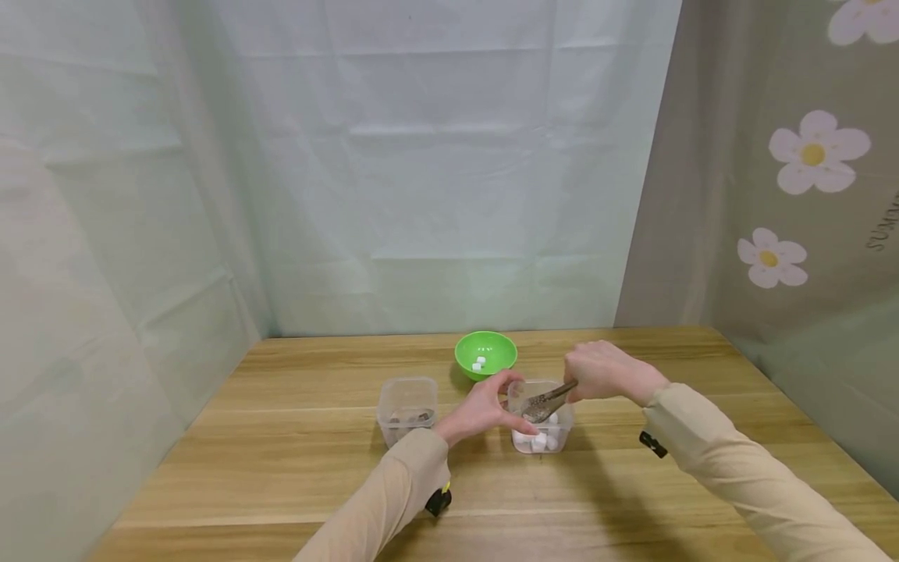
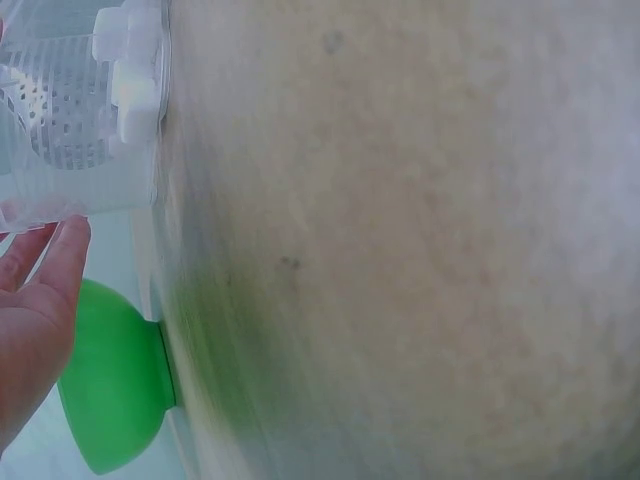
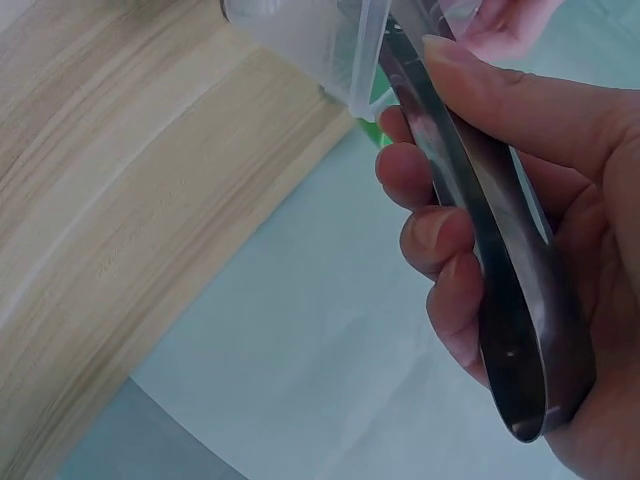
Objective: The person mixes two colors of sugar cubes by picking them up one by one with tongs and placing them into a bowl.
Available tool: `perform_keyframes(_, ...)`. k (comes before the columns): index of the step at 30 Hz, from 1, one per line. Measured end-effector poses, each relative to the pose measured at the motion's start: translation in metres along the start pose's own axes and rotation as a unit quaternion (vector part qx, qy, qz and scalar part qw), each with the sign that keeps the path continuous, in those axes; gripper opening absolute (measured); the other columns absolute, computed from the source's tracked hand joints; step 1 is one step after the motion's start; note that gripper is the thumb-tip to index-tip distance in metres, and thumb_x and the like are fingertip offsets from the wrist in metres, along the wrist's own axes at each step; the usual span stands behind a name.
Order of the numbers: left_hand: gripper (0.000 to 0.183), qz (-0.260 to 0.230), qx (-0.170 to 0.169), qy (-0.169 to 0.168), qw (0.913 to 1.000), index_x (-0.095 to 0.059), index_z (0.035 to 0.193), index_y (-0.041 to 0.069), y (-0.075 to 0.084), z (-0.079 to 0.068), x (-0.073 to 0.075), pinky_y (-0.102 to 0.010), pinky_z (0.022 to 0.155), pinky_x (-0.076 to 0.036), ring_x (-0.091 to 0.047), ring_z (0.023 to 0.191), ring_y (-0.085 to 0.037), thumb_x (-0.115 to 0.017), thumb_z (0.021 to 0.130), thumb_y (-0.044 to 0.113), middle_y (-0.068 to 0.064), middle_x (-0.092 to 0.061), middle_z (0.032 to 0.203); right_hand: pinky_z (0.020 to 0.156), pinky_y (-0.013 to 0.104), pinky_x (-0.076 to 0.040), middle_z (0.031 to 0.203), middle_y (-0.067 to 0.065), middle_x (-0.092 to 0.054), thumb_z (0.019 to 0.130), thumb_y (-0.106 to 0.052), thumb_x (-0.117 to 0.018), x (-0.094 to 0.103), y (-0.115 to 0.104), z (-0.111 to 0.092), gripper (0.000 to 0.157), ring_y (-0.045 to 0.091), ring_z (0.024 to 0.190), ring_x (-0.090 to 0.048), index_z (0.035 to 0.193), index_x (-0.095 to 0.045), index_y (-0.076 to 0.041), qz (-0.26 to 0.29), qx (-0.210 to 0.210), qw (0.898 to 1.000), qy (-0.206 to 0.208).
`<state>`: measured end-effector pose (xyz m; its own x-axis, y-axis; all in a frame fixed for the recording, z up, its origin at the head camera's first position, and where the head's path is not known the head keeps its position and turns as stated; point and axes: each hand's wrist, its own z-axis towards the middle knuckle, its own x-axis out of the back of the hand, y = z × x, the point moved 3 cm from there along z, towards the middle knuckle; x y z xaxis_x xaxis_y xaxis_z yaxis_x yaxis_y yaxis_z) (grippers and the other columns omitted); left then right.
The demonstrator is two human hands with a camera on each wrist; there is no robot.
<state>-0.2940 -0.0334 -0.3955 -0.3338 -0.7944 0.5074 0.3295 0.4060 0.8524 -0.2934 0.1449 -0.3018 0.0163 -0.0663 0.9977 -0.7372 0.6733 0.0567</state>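
Observation:
In the head view my left hand (image 1: 483,409) grips a clear plastic container (image 1: 567,429) at its left side, thumb at the front rim and fingers at the back. Small white pieces like marshmallows (image 1: 539,442) lie inside it. My right hand (image 1: 602,371) holds metal tongs (image 1: 548,403) by the handles, thumb on one arm and fingers curled round the other. The perforated tong head (image 2: 70,115) dips into the container near the white pieces (image 2: 138,90). In the right wrist view the tong handles (image 3: 510,270) slant up toward the container, their arms close together.
Behind my left hand stands a green bowl (image 1: 502,353) with a few white pieces (image 1: 478,364) in it. Left of that hand is a second clear container (image 1: 408,385) with dark items inside. The wooden table (image 1: 295,437) ends at hanging cloth (image 1: 435,179).

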Motion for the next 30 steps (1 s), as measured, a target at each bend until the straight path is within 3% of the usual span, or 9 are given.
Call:
perform_keyframes(5,0.083,0.001,0.001,-0.001,1.0,-0.046,0.128,0.015,0.001,0.0,0.0,-0.033,0.085,-0.039,-0.045,0.106,-0.013,-0.085,0.057,0.036,0.002,-0.049,0.122,0.043,0.023,-0.025,0.048,-0.013,-0.04,0.07,-0.022,-0.075,0.002,0.003,-0.001,0.029,0.005,0.046,-0.029,0.051,-0.053,-0.02,-0.004,0.007,1.0,0.006)
perform_keyframes(12,0.084,0.008,0.0,0.0,1.0,-0.046,0.128,0.014,0.001,-0.001,-0.001,-0.034,0.088,-0.036,-0.045,0.107,-0.014,-0.085,0.056,0.036,0.003,-0.049,0.122,0.044,0.023,-0.023,0.047,-0.014,-0.032,0.072,-0.02,-0.073,0.006,0.008,-0.006,0.032,0.004,0.046,-0.025,0.051,-0.049,-0.021,0.01,0.011,1.0,0.02)
perform_keyframes(18,0.084,0.005,-0.003,0.002,1.0,-0.046,0.127,0.014,0.001,-0.001,-0.001,-0.033,0.087,-0.038,-0.045,0.108,-0.016,-0.086,0.056,0.035,0.002,-0.049,0.122,0.044,0.024,-0.029,0.052,-0.016,-0.044,0.073,-0.022,-0.073,0.015,0.017,-0.016,0.02,0.003,0.046,-0.033,0.058,-0.06,-0.022,0.035,0.002,0.999,0.035)
perform_keyframes(22,0.085,0.004,-0.005,0.002,1.0,-0.045,0.128,0.012,0.001,-0.001,-0.002,-0.032,0.086,-0.038,-0.045,0.108,-0.017,-0.085,0.057,0.035,0.002,-0.048,0.122,0.045,0.025,-0.036,0.064,-0.015,-0.056,0.074,-0.026,-0.073,0.022,0.023,-0.023,0.007,0.002,0.05,-0.043,0.071,-0.071,-0.019,0.057,-0.016,0.998,0.036)
perform_keyframes(30,0.085,0.003,-0.003,0.003,1.0,-0.045,0.128,0.013,0.001,-0.002,-0.001,-0.032,0.086,-0.038,-0.044,0.109,-0.016,-0.085,0.057,0.035,0.002,-0.048,0.123,0.051,0.029,-0.043,0.074,-0.009,-0.064,0.076,-0.027,-0.072,0.036,0.035,-0.034,0.015,0.003,0.056,-0.052,0.085,-0.074,-0.015,0.087,-0.05,0.994,0.047)
